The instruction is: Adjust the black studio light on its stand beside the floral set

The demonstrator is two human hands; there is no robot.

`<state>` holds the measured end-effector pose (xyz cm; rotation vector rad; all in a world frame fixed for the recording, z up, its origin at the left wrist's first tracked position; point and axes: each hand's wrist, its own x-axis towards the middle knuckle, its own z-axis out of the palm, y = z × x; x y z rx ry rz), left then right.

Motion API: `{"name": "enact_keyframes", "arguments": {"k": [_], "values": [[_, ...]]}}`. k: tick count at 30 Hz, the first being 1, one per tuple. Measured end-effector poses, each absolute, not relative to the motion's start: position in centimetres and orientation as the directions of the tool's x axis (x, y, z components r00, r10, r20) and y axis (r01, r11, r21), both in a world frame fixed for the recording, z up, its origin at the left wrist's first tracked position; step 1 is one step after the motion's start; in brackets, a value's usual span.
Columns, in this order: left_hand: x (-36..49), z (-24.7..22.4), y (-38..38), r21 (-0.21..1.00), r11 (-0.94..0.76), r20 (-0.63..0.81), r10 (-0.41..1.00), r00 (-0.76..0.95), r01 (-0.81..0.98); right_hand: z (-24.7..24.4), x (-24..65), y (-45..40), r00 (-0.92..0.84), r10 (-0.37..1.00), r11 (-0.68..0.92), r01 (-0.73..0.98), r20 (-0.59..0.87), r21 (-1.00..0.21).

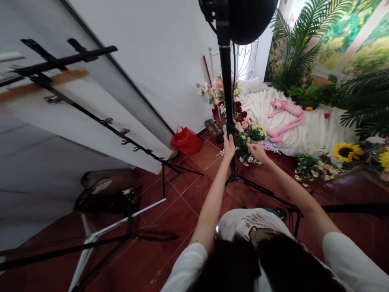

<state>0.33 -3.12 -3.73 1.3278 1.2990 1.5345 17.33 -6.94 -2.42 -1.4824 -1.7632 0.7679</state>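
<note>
A black light stand rises upright before me, with a large dark lamp head at its top. My left hand is closed on the stand's pole, just under a black collar. To the right of the pole, apart from it, my right hand has its fingers drawn together in a pinch; whatever lies between them, if anything, is too small to make out. Behind that hand are artificial flowers, and a thin cable runs down beside the pole.
At left, a backdrop stand with a clamped crossbar leans across the view. A red bag sits by the wall. A pink plush toy lies on white cloth, near sunflowers. Tripod legs spread over the tiled floor.
</note>
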Motion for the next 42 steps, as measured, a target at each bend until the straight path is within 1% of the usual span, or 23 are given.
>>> {"name": "enact_keyframes", "arguments": {"k": [2,4,6,9,11,14,17,22,25,27,29,31,34,39,42], "values": [[0.7,-4.1,-3.0,0.975,-0.204,0.218,0.948,-0.232,0.086,-2.0,16.2,-5.3,-0.075,0.988,0.152,0.542,0.132,-0.827],[1.1,-4.4,-3.0,0.979,-0.188,0.203,0.948,-0.244,0.080,-1.5,15.2,-3.8,-0.025,0.997,0.080,0.481,0.078,-0.873],[1.4,-4.5,-3.0,0.976,-0.200,0.217,0.942,-0.255,0.090,-1.0,14.3,-2.5,0.011,0.999,-0.032,0.410,-0.030,-0.911],[1.7,-4.6,-3.1,0.960,-0.246,0.274,0.927,-0.257,0.137,-0.5,13.1,-1.0,0.022,0.980,-0.197,0.301,-0.200,-0.933],[1.7,-4.7,-3.1,0.945,-0.273,0.313,0.916,-0.250,0.182,-0.6,12.5,-0.3,0.003,0.967,-0.249,0.217,-0.255,-0.944],[1.8,-5.1,-2.8,0.929,-0.294,0.348,0.901,-0.260,0.224,-0.9,12.0,0.4,-0.039,0.969,-0.241,0.091,-0.245,-0.966],[1.8,-5.5,-2.4,0.928,-0.297,0.353,0.894,-0.277,0.224,-1.2,12.0,0.7,-0.066,0.970,-0.233,0.017,-0.233,-0.972],[2.0,-6.0,-2.0,0.927,-0.291,0.353,0.889,-0.291,0.235,-1.6,12.3,0.5,-0.183,0.954,-0.261,-0.116,-0.238,-0.958],[2.0,-6.2,-2.0,0.923,-0.290,0.359,0.883,-0.302,0.251,-2.5,12.5,0.2,-0.199,0.953,-0.266,-0.188,-0.228,-0.946],[2.0,-6.2,-2.0,0.924,-0.287,0.357,0.882,-0.307,0.252,-3.0,12.8,0.2,-0.220,0.943,-0.297,-0.229,-0.248,-0.927],[2.0,-6.1,-2.0,0.928,-0.283,0.350,0.886,-0.305,0.243,-3.2,13.4,0.5,-0.260,0.924,-0.340,-0.220,-0.281,-0.914],[2.0,-6.1,-2.0,0.929,-0.283,0.349,0.885,-0.307,0.239,-3.0,14.1,1.1,-0.303,0.906,-0.350,-0.146,-0.295,-0.925],[2.1,-6.1,-2.0,0.924,-0.287,0.362,0.872,-0.329,0.254,-2.0,14.5,2.3,-0.350,0.903,-0.277,-0.028,-0.250,-0.961],[2.1,-6.1,-2.0,0.919,-0.296,0.374,0.865,-0.333,0.262,-0.8,13.5,4.1,-0.319,0.933,-0.122,0.163,-0.169,-0.979],[2.0,-6.0,-2.1,0.923,-0.286,0.361,0.874,-0.325,0.256,-0.7,12.8,4.5,-0.297,0.939,-0.113,0.214,-0.175,-0.970]]}}
